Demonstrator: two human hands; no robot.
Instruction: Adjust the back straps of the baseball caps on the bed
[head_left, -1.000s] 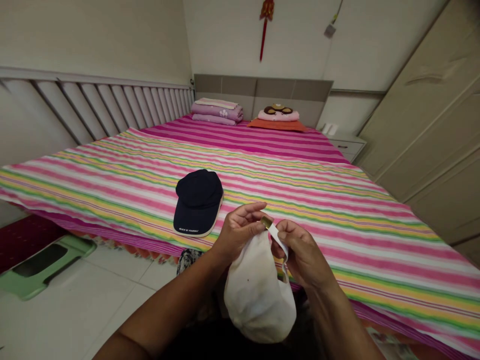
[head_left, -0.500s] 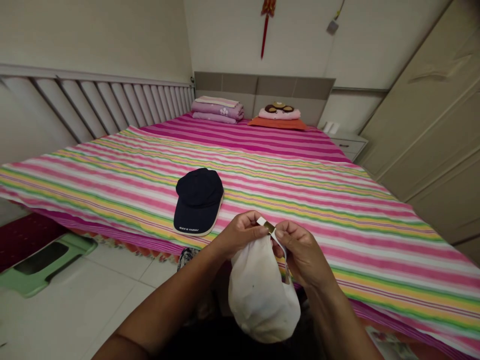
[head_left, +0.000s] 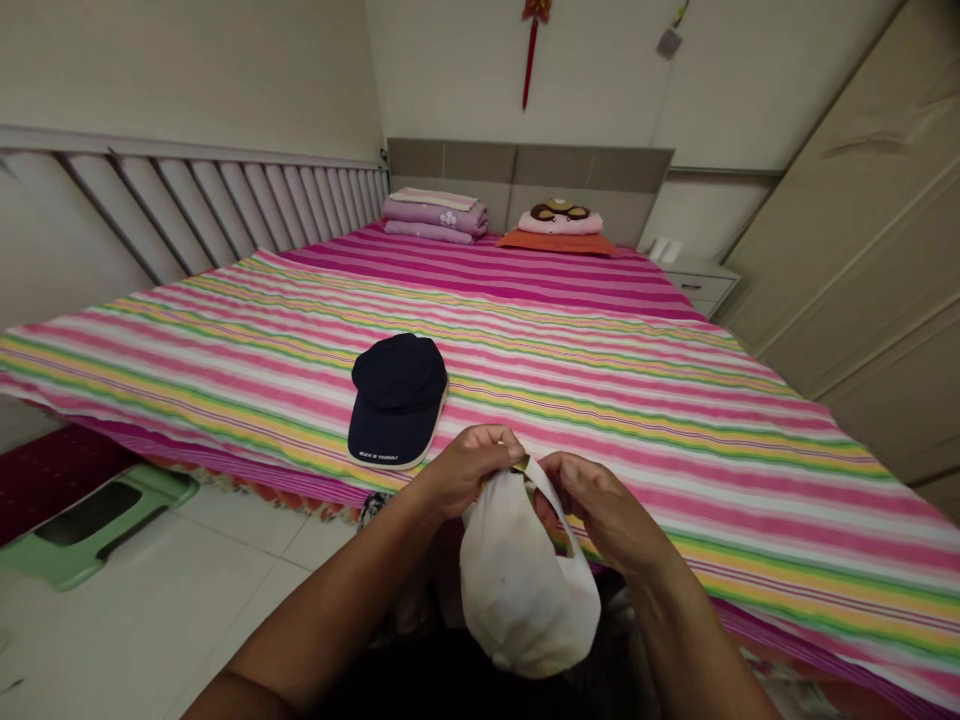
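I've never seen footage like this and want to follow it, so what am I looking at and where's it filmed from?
There's no machine here: these are a person's bare hands, seen from a camera worn on their head, looking forward and down. The left hand pinches a white cap by its buckle; the right hand is at the strap. Ahead, a navy cap lies on a striped sheet, with folded purple bedding farther back.
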